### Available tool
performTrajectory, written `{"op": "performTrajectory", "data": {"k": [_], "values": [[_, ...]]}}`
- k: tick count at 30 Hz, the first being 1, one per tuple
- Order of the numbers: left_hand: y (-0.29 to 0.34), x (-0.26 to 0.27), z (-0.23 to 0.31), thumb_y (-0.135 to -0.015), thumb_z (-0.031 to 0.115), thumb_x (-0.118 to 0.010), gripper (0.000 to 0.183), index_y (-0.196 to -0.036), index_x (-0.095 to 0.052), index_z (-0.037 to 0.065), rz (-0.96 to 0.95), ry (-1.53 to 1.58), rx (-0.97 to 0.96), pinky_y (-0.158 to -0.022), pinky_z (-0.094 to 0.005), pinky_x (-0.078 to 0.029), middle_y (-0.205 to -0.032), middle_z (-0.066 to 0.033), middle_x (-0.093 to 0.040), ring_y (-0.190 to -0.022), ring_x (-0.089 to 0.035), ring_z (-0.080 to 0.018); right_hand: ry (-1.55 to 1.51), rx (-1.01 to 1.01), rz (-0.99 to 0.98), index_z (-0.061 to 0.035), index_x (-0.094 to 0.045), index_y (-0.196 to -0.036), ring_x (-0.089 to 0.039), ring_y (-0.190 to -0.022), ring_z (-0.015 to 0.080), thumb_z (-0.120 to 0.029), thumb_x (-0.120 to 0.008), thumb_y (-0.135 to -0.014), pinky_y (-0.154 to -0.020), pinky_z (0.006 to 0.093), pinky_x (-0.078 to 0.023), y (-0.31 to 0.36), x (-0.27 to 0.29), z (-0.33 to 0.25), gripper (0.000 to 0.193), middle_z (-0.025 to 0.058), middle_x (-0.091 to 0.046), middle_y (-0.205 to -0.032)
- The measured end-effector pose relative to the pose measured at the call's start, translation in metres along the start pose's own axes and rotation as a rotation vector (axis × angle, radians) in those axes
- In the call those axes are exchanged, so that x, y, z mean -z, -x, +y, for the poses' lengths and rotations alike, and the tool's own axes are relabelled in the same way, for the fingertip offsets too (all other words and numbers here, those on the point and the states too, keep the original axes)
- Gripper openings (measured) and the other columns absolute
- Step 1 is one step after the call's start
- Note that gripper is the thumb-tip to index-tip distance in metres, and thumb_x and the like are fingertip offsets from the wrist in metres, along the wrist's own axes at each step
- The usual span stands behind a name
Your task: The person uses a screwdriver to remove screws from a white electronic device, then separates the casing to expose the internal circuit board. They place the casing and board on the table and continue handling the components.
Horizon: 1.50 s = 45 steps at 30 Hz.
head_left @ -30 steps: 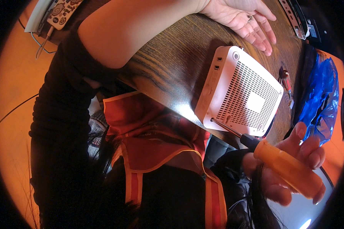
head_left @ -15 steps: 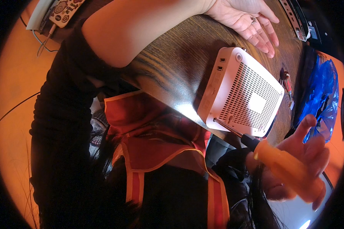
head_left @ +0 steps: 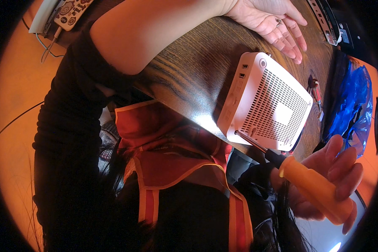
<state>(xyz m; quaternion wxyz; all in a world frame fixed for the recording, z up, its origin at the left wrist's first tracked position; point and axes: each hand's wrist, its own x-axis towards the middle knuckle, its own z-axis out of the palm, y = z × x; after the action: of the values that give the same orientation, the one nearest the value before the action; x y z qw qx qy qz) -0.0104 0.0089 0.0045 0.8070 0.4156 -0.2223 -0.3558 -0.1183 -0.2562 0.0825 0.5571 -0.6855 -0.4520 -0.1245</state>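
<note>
A white vented box with ports on its side lies on the dark wooden table. My right hand, at the lower right, grips the orange handle of a screwdriver. Its metal shaft points up and left, and the tip touches the near edge of the box. My left hand lies open, palm up, on the table beyond the box, with a ring on one finger and nothing in it. My left forearm crosses the top of the view.
A crumpled blue plastic bag lies right of the box, and a small red-handled tool sits between them. A circuit board with cables is at the top left. A long dark device lies at the top right.
My right hand has shifted its fingers slightly on the screwdriver handle. The tip stays at the box's near edge and my left hand stays open on the table.
</note>
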Motion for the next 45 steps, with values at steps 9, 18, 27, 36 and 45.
{"op": "performTrajectory", "data": {"k": [9, 18, 27, 36, 45], "values": [[0.001, 0.0, 0.0, -0.101, 0.027, -0.031, 0.049, -0.124, -0.039, -0.014, -0.03, 0.031, -0.003, -0.101, -0.0331, -0.043, -0.127, -0.0277, -0.048, -0.119, -0.05, -0.0312, -0.061, -0.026, 0.015, -0.0377, -0.038, -0.127, -0.057, -0.101, 0.0323, -0.044, -0.063, -0.084, -0.084, 0.0403, -0.049, -0.003, -0.026, 0.0, 0.05, 0.0161, -0.049, -0.125], [-0.004, -0.003, 0.0, -0.1, 0.027, -0.034, 0.047, -0.123, -0.041, -0.014, -0.015, 0.074, 0.07, -0.098, -0.0321, -0.045, -0.125, -0.0282, -0.049, -0.116, -0.052, -0.0307, 0.386, -0.133, 0.411, -0.0159, -0.038, -0.127, -0.057, -0.088, 0.0269, -0.032, -0.055, -0.091, -0.069, 0.0317, -0.056, -0.016, -0.011, 0.006, 0.043, 0.0199, -0.049, -0.117], [-0.015, 0.004, 0.001, -0.099, 0.03, -0.035, 0.049, -0.124, -0.043, -0.012, -0.121, 0.107, 0.16, -0.1, -0.0364, -0.043, -0.124, -0.0271, -0.051, -0.114, -0.053, -0.0319, 0.471, -0.103, 0.658, -0.0081, -0.035, -0.131, -0.06, -0.1, 0.031, -0.019, -0.053, -0.092, -0.083, 0.0395, -0.054, 0.015, 0.036, -0.001, 0.044, 0.0228, -0.058, -0.107], [-0.015, 0.012, -0.004, -0.1, 0.017, -0.034, 0.04, -0.127, -0.039, -0.012, 0.01, 0.125, 0.127, -0.089, -0.0271, -0.053, -0.121, -0.0257, -0.053, -0.107, -0.06, -0.0264, 0.499, -0.255, 0.839, -0.0127, -0.033, -0.132, -0.063, -0.082, 0.025, -0.007, -0.057, -0.087, -0.067, 0.036, -0.057, 0.073, 0.049, -0.021, 0.051, 0.0175, -0.06, -0.093], [-0.013, 0.002, 0.002, -0.101, 0.018, -0.029, 0.041, -0.125, -0.038, -0.014, 0.24, 0.173, 0.183, -0.086, -0.0305, -0.056, -0.115, -0.0305, -0.055, -0.101, -0.063, -0.0299, 0.474, -0.248, 0.708, -0.0148, -0.032, -0.132, -0.063, -0.077, 0.0254, -0.007, -0.06, -0.084, -0.068, 0.0387, -0.056, 0.073, 0.049, -0.012, 0.057, 0.0175, -0.062, -0.092]]}}
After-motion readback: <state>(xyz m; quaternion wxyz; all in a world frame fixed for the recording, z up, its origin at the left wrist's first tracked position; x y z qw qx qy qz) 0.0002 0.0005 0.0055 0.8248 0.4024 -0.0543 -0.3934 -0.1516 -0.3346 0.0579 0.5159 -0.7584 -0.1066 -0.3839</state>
